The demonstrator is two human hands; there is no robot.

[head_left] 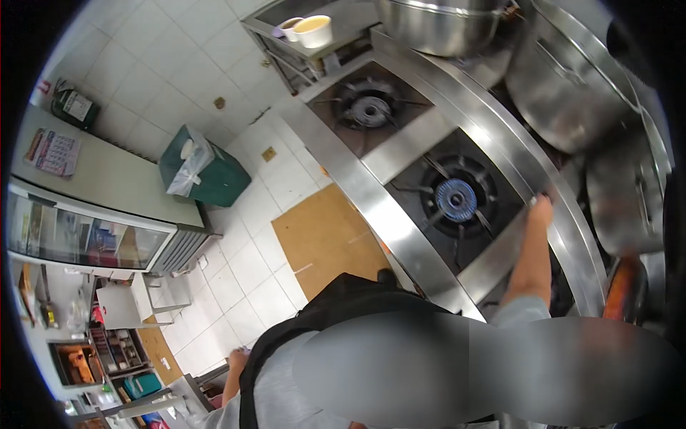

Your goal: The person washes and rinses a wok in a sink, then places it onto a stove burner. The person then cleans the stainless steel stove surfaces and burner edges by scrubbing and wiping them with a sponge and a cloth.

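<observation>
My right hand (541,212) reaches over the gas stove (414,146) to the steel ledge behind the burners. Its fingers look curled, with a small pale spot at them; what they hold, if anything, is too small to name. Blue flame shows in the middle burner (456,200), left of this hand. The far burner (370,111) shows no flame. Low on the left, my left hand (237,359) is beside my black apron. Its fingers look closed near something small and purplish that I cannot identify.
Large steel pots (572,79) stand behind the stove. Pale bowls (313,31) with yellowish contents sit on a steel side table. A green bin (221,179), glass-door fridge (93,232) and brown floor mat (321,239) are left. A blurred patch covers the lower right.
</observation>
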